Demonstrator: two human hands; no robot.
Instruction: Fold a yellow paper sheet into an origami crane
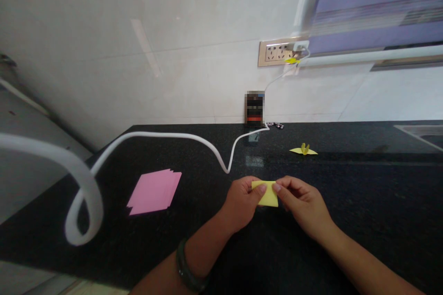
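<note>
Between my two hands is a small folded piece of yellow paper [268,197], held above the black countertop. My left hand [244,203] pinches its left side, with the thumb lying on the front face. At the upper right corner, my right hand [304,203] grips the same paper between thumb and fingers. Most of the fingertips behind the paper are hidden. A yellow folded paper figure with two pointed wings [303,150] sits farther back on the counter, to the right. Left of my hands lies a stack of pink paper sheets [155,192].
A thick white cable [173,135] loops across the left and middle of the black counter [207,258]. It runs to a blurred-out phone-like device [254,109] leaning on the tiled wall. Above are wall sockets [277,52] with a plugged-in charger. A sink edge [415,132] shows at right.
</note>
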